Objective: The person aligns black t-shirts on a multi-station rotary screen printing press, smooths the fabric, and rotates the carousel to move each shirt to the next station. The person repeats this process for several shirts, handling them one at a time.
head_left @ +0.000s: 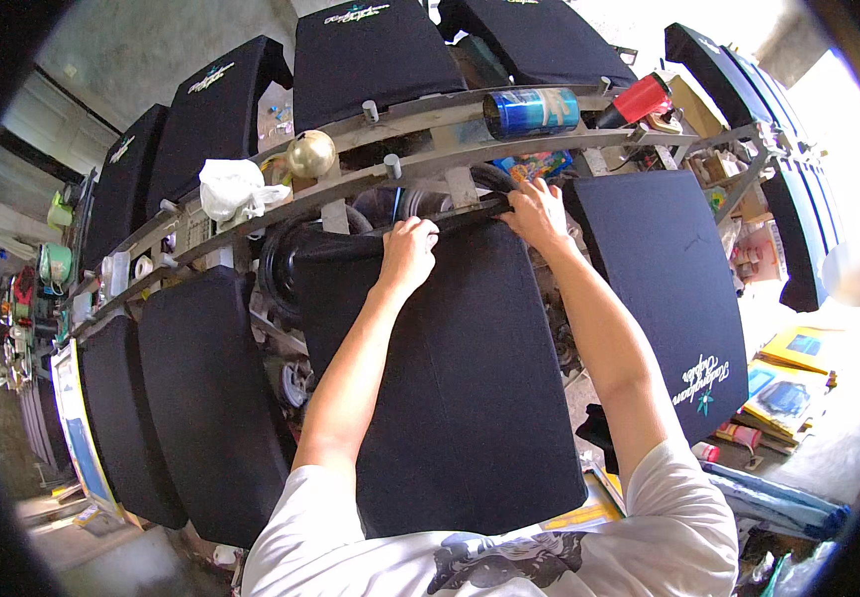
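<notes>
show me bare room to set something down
Bare: the middle black panel, between the left forearm and right forearm; the right panel, beyond its white lettering. How level they lie, I can't tell. Crowded: along the rails, with a white bag, gold ball, blue can and red cylinder.

Between the left hand [410,257] and the right hand [537,211], a stretch of the middle black panel's [450,373] far edge lay open to reach. Just beyond it, the long rail [420,164] blocked the way forward, with a white bag [234,189], a gold ball [310,154] and a blue can [531,111] standing as further obstacles. To the right, only a narrow gap separated the panel from the printed black panel [659,298]; leftward, black tubing [276,274] crowded the wider gap before the left black panel [206,398].
</notes>
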